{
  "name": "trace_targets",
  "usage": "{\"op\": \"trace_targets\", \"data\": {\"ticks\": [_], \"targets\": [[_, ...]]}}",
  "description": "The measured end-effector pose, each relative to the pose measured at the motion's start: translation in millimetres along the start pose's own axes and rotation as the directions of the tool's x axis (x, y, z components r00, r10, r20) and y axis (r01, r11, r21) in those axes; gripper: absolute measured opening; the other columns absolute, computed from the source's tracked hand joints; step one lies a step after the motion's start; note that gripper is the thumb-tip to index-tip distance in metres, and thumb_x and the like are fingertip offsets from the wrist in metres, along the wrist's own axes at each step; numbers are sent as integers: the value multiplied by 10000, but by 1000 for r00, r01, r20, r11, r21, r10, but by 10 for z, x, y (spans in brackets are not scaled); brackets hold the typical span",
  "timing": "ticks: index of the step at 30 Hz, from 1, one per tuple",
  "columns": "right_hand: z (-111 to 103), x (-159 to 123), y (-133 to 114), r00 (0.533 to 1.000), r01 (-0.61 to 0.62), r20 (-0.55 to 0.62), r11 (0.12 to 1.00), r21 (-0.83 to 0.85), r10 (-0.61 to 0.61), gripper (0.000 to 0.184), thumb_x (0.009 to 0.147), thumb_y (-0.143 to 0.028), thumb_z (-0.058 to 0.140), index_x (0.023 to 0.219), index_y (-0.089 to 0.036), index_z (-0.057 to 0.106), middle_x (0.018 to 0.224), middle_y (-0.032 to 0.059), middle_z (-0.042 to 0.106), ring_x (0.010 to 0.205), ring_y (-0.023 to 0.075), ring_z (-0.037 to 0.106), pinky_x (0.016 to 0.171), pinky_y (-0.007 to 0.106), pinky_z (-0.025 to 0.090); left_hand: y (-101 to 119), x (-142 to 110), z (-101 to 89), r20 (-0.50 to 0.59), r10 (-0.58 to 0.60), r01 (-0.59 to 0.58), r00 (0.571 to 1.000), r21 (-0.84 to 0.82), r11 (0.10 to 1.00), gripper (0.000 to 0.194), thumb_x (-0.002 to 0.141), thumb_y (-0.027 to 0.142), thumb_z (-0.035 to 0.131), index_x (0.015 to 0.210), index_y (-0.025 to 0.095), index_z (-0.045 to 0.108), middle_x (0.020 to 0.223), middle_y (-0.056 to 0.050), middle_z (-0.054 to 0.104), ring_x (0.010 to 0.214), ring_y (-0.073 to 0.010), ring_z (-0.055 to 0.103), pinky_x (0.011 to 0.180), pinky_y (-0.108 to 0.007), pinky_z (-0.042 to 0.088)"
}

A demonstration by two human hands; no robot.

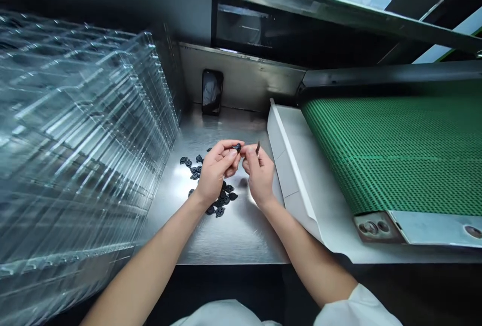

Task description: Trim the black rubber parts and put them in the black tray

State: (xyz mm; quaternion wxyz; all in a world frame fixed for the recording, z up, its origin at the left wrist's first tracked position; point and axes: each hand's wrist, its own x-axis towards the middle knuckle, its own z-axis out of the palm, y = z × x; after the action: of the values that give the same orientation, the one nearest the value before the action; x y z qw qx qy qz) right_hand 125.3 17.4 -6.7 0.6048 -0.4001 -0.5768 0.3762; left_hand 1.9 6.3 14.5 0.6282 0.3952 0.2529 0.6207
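Between the fingertips of my left hand (216, 168) is a small black plastic part (237, 148), pinched by thumb and forefinger. My right hand (259, 173) is closed around a small knife, whose short dark blade (258, 147) sticks up past the fingers; its handle is hidden in the grip. The two hands meet at the fingertips above a metal tabletop (241, 240). Below and behind my left hand lie several loose black round parts (220, 211) with pointed tabs, partly covered by the hand.
Stacked clear plastic trays (94, 130) rise along the left. A phone (212, 92) leans against the metal back wall. To the right, a white chute (301, 155) with a raised edge borders a green conveyor belt (395, 155). A metal ledge (320, 4) runs overhead.
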Motion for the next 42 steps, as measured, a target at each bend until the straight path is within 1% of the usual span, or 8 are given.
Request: {"op": "trace_targets", "data": {"ticks": [2, 4, 7, 9, 12, 22, 29, 42], "targets": [[-27, -2, -24, 994, 108, 33, 989, -102, -105, 459, 1091, -558, 388, 994, -216, 678, 828, 17, 568, 682, 158, 508, 608, 288, 397, 48, -12, 13, -16, -7, 6, 1000, -38, 999, 351, 870, 355, 738, 1116, 123, 642, 664, 32, 507, 520, -63, 360, 484, -196, 222], [-47, 2, -51, 976, 217, 63, 956, -195, -209, 460, 1120, -494, 312, 1046, -217, 671, 951, 53, 604, 806, 190, 569, 685, 318, 441, 84, -22, 21, -20, -12, 10, 1000, -72, 997, 336, 884, 349, 723, 1120, 126, 637, 668, 34, 502, 514, -58, 356, 493, -200, 222], [-62, 20, -89, 936, 351, 127, 892, -286, -327, 312, 1119, -340, 382, 996, -204, 635, 957, 60, 613, 884, 204, 589, 773, 341, 460, 103, -30, 24, -22, -10, 8, 1000, -102, 995, 327, 894, 345, 715, 1128, 130, 639, 668, 33, 505, 513, -58, 362, 501, -206, 227], [-66, 33, -105, 907, 420, 163, 851, -315, -388, 236, 1100, -256, 441, 944, -204, 610, 904, 46, 601, 849, 191, 581, 765, 330, 456, 100, -34, 25, -24, -11, 8, 1000, -112, 994, 329, 893, 345, 721, 1134, 134, 645, 660, 34, 506, 510, -57, 364, 500, -205, 222], [-71, 44, -104, 873, 487, 179, 804, -342, -453, 177, 1077, -203, 498, 930, -208, 597, 872, 37, 588, 799, 179, 566, 720, 311, 449, 92, -43, 32, -25, -12, 8, 1000, -124, 992, 327, 886, 334, 734, 1133, 135, 654, 648, 37, 506, 504, -53, 360, 496, -202, 217], [-84, 43, -62, 836, 548, 213, 744, -382, -506, 175, 1090, -233, 494, 942, -203, 583, 822, 28, 586, 715, 160, 528, 648, 293, 409, 90, -63, 41, -28, -14, 11, 1000, -105, 994, 333, 866, 332, 764, 1111, 128, 669, 609, 51, 478, 488, -45, 317, 487, -197, 198], [-94, 50, -69, 834, 549, 220, 726, -413, -505, 209, 1094, -248, 486, 912, -200, 577, 791, 23, 575, 682, 155, 510, 624, 296, 384, 107, -62, 52, -46, 13, -16, 999, -68, 998, 348, 850, 364, 782, 1085, 132, 672, 585, 58, 437, 489, -54, 294, 484, -203, 196], [-104, 49, -77, 847, 529, 198, 743, -411, -494, 178, 1071, -216, 517, 908, -205, 587, 768, 14, 569, 661, 158, 506, 607, 296, 367, 89, -58, 36, -10, 28, -28, 1000, -55, 998, 318, 891, 363, 750, 1099, 138, 666, 595, 58, 434, 488, -52, 291, 494, -206, 200]]}}
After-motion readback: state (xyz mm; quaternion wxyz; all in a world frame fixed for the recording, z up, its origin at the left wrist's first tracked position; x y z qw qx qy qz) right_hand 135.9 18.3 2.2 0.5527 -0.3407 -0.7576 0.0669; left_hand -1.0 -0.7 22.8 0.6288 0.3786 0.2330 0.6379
